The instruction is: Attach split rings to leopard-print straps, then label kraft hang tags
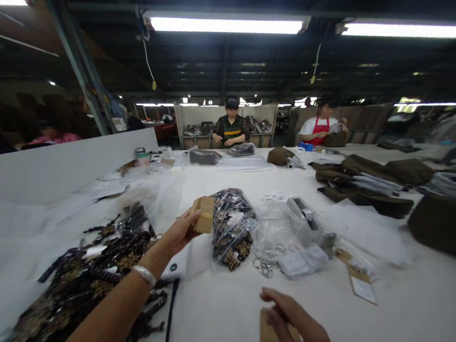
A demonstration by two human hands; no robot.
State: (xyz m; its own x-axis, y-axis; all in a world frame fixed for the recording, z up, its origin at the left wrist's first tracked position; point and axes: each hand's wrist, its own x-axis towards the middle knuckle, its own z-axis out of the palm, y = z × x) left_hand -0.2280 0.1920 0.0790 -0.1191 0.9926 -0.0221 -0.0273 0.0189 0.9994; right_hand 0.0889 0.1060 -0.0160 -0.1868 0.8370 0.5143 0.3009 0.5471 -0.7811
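My left hand [184, 227] is closed around a small stack of brown cardboard cards [205, 214], held at the left edge of a clear plastic bag [234, 225] with dark, leopard-patterned pieces inside. My right hand [291, 317] is low in the middle, fingers bent and apart, above a brown card [266, 335] lying on the table. Part of that card is hidden by the hand, and whether the fingers touch it I cannot tell. Under my left forearm spreads a pile of dark, flower-patterned straps [103, 278]. Metal key rings [263, 265] lie right of the bag.
A grey tape dispenser [305, 220] stands among clear plastic bags to the right. Olive fabric bags [369, 179] are heaped at the right side. Across the white table [218, 317] one person [231, 126] works, and another in a red apron [321, 128] sits further right.
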